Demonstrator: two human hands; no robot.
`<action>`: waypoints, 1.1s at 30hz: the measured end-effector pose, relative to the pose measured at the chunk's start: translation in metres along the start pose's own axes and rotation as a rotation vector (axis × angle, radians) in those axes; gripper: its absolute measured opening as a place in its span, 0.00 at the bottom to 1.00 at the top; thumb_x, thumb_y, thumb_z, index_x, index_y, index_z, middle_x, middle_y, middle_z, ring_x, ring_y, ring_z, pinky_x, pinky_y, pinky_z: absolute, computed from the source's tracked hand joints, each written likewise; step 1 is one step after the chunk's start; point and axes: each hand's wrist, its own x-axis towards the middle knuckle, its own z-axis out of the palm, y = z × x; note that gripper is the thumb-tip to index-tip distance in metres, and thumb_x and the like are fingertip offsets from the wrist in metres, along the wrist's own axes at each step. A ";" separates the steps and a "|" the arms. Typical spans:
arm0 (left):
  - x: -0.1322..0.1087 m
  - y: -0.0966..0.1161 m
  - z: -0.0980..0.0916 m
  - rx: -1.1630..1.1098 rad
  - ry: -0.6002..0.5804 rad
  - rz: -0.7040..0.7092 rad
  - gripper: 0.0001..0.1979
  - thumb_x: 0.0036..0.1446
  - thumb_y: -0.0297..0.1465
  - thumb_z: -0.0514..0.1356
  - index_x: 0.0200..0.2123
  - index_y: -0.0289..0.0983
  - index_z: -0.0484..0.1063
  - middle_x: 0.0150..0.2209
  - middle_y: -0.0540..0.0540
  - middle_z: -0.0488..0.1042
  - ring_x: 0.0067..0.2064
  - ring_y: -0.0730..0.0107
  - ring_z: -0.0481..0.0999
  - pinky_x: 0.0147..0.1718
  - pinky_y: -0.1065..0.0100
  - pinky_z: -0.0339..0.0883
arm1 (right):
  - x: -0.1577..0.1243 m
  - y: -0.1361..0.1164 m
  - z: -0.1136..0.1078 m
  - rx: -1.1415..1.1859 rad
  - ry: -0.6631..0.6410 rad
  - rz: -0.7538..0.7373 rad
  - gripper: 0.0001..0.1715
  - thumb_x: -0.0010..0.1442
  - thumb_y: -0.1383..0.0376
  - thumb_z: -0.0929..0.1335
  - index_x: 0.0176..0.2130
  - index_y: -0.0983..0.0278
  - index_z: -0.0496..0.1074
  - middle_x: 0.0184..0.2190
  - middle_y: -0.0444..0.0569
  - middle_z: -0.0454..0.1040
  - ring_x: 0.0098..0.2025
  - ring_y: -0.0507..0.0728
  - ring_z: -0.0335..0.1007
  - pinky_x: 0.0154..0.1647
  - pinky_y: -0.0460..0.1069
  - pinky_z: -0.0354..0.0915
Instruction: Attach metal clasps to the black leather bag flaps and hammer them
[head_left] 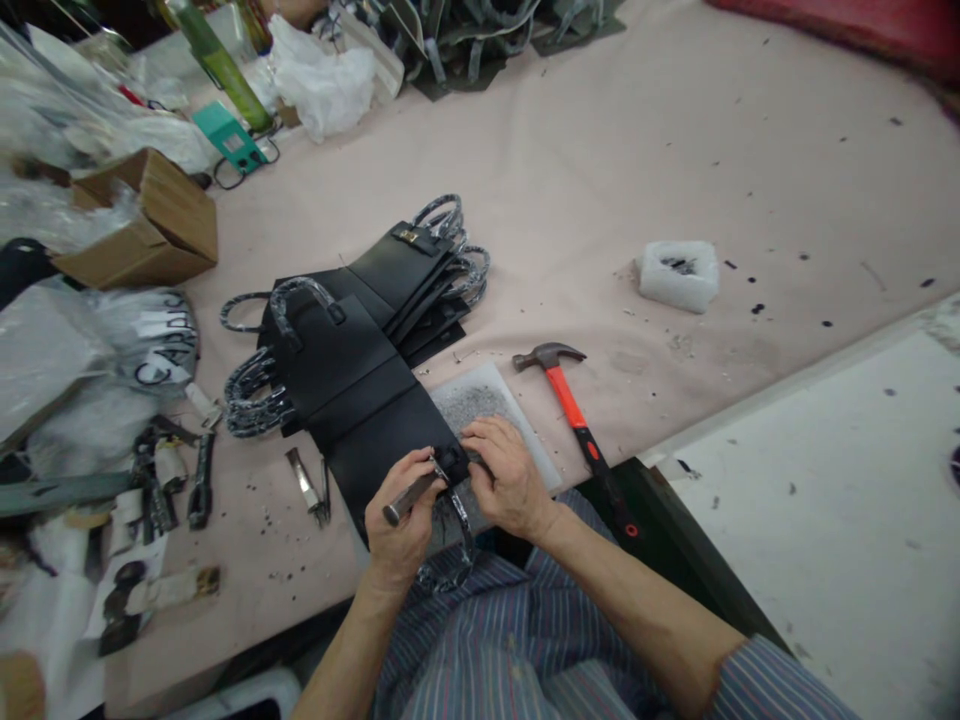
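My left hand [405, 525] is closed around a metal rod-like punch [411, 498], held at a slant with its blunt end towards me. The punch's other end lies by a small black tab on the edge of a black bag panel [352, 355]. My right hand [514, 480] is closed at that same edge, thumb and fingers pinching it; the exact grip is partly hidden. A black-and-white marbled handle [461, 535] loops down from the panel below my hands. Under the edge lies a pale, speckled board [536, 440]. To the right rests a claw hammer [566, 400] with an orange and black handle.
More black panels [401, 265] with marbled handles are stacked behind. Left of them lie loose metal tools [304, 485], a cardboard box [161, 220] and plastic bags. A white foam block [679, 275] with dark bits stands at right. The table edge [750, 400] runs beyond the hammer.
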 end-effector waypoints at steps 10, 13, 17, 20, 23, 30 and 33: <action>-0.013 0.012 0.001 0.135 0.032 0.067 0.07 0.63 0.27 0.63 0.44 0.37 0.77 0.49 0.41 0.79 0.51 0.61 0.81 0.51 0.56 0.79 | -0.002 0.003 0.002 0.002 0.085 -0.003 0.21 0.57 0.76 0.63 0.49 0.64 0.70 0.51 0.58 0.74 0.58 0.64 0.67 0.63 0.67 0.62; -0.014 0.010 0.001 0.118 0.034 0.026 0.07 0.63 0.28 0.63 0.44 0.37 0.78 0.49 0.41 0.80 0.51 0.60 0.81 0.52 0.55 0.78 | -0.002 0.003 0.003 -0.019 0.107 0.005 0.21 0.58 0.76 0.62 0.49 0.65 0.70 0.50 0.58 0.74 0.57 0.64 0.67 0.63 0.67 0.63; -0.010 0.005 0.001 0.083 0.012 -0.017 0.06 0.63 0.28 0.63 0.43 0.37 0.77 0.49 0.41 0.80 0.51 0.60 0.81 0.54 0.54 0.77 | -0.003 0.003 0.003 -0.036 0.107 0.012 0.20 0.60 0.76 0.61 0.50 0.65 0.71 0.50 0.59 0.74 0.57 0.64 0.67 0.62 0.68 0.64; -0.006 0.002 0.002 0.080 -0.007 -0.019 0.05 0.63 0.28 0.62 0.42 0.38 0.77 0.48 0.42 0.80 0.51 0.61 0.80 0.54 0.54 0.76 | -0.002 0.001 0.003 -0.043 0.096 0.023 0.21 0.60 0.76 0.61 0.50 0.64 0.72 0.50 0.58 0.74 0.57 0.64 0.67 0.61 0.68 0.64; -0.001 0.000 0.004 0.093 -0.020 0.009 0.05 0.64 0.28 0.61 0.42 0.38 0.76 0.47 0.43 0.80 0.51 0.61 0.80 0.54 0.54 0.76 | -0.001 0.000 0.002 -0.050 0.090 0.028 0.20 0.60 0.75 0.61 0.49 0.64 0.72 0.49 0.57 0.74 0.56 0.64 0.67 0.61 0.68 0.65; 0.005 0.000 0.007 0.146 -0.033 0.086 0.05 0.64 0.26 0.60 0.42 0.38 0.74 0.46 0.44 0.80 0.50 0.62 0.80 0.52 0.57 0.76 | -0.001 0.001 0.004 -0.070 0.084 0.008 0.18 0.61 0.75 0.61 0.49 0.65 0.71 0.50 0.59 0.74 0.56 0.65 0.66 0.61 0.67 0.64; 0.003 0.000 0.007 0.180 -0.028 0.091 0.04 0.64 0.27 0.60 0.42 0.38 0.74 0.46 0.43 0.80 0.50 0.62 0.80 0.52 0.57 0.76 | -0.001 0.001 0.005 -0.068 0.087 0.000 0.18 0.61 0.75 0.61 0.48 0.66 0.71 0.49 0.58 0.74 0.55 0.64 0.66 0.61 0.66 0.64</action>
